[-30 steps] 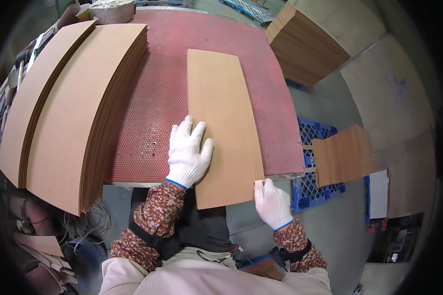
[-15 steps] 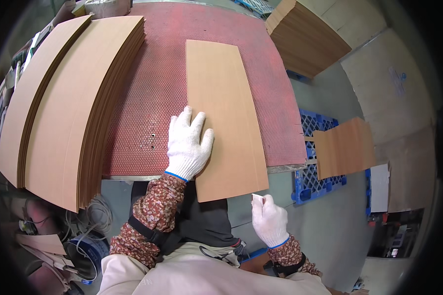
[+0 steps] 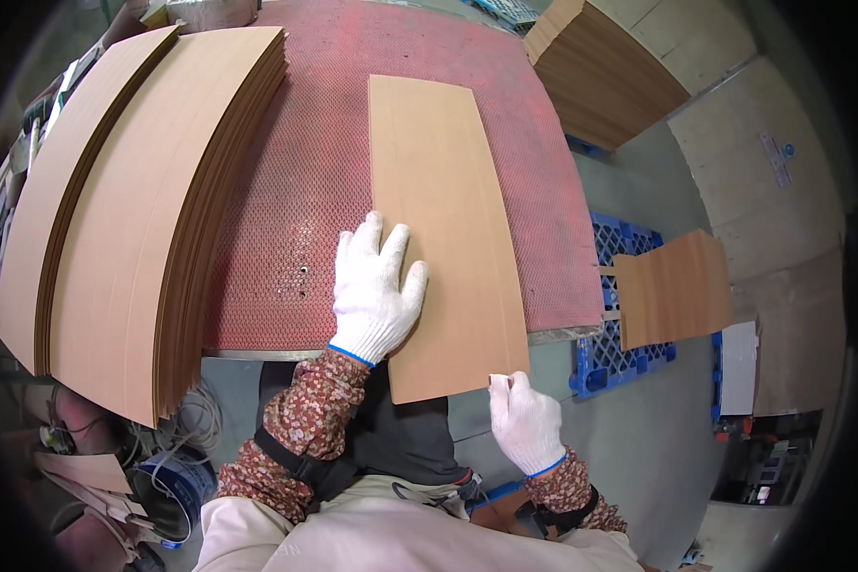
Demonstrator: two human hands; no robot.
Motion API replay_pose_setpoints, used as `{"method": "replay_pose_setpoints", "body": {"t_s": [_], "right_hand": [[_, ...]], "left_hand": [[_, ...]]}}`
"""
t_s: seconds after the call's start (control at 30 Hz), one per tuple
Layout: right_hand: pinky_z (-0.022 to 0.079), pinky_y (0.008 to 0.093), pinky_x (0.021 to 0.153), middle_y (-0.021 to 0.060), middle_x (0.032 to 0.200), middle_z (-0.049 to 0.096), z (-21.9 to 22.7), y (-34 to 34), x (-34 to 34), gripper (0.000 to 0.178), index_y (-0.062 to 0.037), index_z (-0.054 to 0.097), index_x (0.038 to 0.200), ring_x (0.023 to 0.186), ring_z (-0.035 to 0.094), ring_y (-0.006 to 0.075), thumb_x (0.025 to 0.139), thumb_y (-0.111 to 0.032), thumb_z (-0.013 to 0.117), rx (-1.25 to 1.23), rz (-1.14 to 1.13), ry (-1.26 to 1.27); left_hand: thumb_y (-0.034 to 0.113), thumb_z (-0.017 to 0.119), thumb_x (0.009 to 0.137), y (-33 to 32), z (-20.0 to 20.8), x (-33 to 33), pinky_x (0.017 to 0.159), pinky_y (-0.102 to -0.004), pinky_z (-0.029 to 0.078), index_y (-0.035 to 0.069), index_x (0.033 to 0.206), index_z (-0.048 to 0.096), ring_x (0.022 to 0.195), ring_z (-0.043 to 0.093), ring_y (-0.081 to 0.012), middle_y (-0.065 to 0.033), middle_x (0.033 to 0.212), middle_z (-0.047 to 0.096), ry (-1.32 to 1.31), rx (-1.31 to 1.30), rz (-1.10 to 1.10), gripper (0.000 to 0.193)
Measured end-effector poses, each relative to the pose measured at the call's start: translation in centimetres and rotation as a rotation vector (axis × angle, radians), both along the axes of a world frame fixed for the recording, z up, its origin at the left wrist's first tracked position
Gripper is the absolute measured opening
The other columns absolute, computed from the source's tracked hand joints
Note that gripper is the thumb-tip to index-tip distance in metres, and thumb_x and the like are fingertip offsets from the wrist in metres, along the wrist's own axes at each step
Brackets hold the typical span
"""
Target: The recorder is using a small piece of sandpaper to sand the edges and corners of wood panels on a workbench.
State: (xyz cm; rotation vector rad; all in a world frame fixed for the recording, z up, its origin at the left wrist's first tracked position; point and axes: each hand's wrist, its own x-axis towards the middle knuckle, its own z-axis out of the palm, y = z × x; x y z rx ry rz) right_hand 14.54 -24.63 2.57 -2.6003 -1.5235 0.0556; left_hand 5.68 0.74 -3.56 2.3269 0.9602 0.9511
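A long, thin wooden panel (image 3: 453, 200) lies on the red table, its near end jutting past the front edge towards me. My left hand (image 3: 374, 291), in a white knit glove, rests flat with fingers spread across the panel's left edge. The gloved right hand (image 3: 526, 424) is closed at the panel's near right corner. Pinched in its fingers is a small whitish piece (image 3: 497, 380), mostly hidden, whose kind I cannot make out.
Stacked wooden panels (image 3: 153, 210) fill the left of the red mesh-topped table (image 3: 286, 219). On the right, a blue pallet (image 3: 591, 372) carries more panels (image 3: 672, 291), with another stack (image 3: 605, 76) behind. A blue bucket (image 3: 186, 491) and cables (image 3: 195, 419) are at lower left.
My right hand has come up slightly to the panel's near corner with the whitish piece. The left hand keeps its place on the panel; the whole view has shifted a little.
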Motion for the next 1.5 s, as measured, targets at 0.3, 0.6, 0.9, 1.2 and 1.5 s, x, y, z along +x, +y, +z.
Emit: {"method": "replay_pose_setpoints", "body": {"t_s": [0.3, 0.6, 0.9, 1.2, 1.5], "right_hand": [[0.058, 0.0478, 0.054, 0.017, 0.087, 0.069, 0.0, 10.6, 6.4, 0.023, -0.0062, 0.066, 0.105, 0.067, 0.075, 0.0346, 0.109, -0.025, 0.054, -0.132, 0.094, -0.083], [0.063, 0.052, 0.07, 0.0177, 0.093, 0.072, -0.5, 27.4, 16.1, 0.027, -0.0052, 0.068, 0.11, 0.083, 0.077, 0.0395, 0.109, -0.026, 0.05, -0.048, 0.124, -0.201], [0.056, 0.0596, 0.1, 0.0309, 0.12, 0.074, 1.5, 36.1, 22.1, 0.046, -0.0011, 0.068, 0.125, 0.115, 0.072, 0.0482, 0.109, -0.036, 0.044, -0.052, -0.039, -0.02], [0.054, 0.0575, 0.106, 0.0296, 0.128, 0.073, 2.5, 38.5, 23.3, 0.046, -0.0002, 0.071, 0.125, 0.123, 0.068, 0.0475, 0.107, -0.035, 0.046, -0.006, -0.023, -0.024], [0.054, 0.0568, 0.105, 0.0313, 0.125, 0.072, 0.5, 40.7, 33.8, 0.045, 0.0024, 0.075, 0.115, 0.121, 0.068, 0.0491, 0.104, -0.032, 0.047, -0.163, 0.165, -0.236]], "left_hand": [[0.028, 0.076, 0.094, 0.3, 0.4, -0.1, 0.124, -0.0612, 0.035, 0.002, 0.141, 0.065, 0.14, 0.05, -0.0542, -0.0351, 0.153, 0.052, 0.002, -0.021, -0.001, 0.054], [0.026, 0.077, 0.093, 3.0, 0.3, 1.8, 0.124, -0.0617, 0.034, 0.001, 0.142, 0.063, 0.139, 0.049, -0.0549, -0.0358, 0.153, 0.051, -0.005, -0.03, -0.027, 0.056], [0.024, 0.082, 0.086, 0.0, 2.9, 0.7, 0.123, -0.0652, 0.034, -0.001, 0.142, 0.063, 0.14, 0.051, -0.0524, -0.0371, 0.151, 0.052, -0.009, -0.102, -0.066, 0.063], [0.023, 0.086, 0.082, -5.7, 4.8, -2.5, 0.119, -0.0696, 0.035, -0.001, 0.143, 0.061, 0.138, 0.051, -0.0538, -0.0373, 0.15, 0.05, -0.014, -0.165, -0.103, 0.071], [0.023, 0.087, 0.081, -8.4, 4.9, -1.6, 0.115, -0.0692, 0.039, -0.002, 0.14, 0.062, 0.135, 0.053, -0.0543, -0.037, 0.146, 0.052, -0.076, -0.164, -0.143, 0.069]]}}
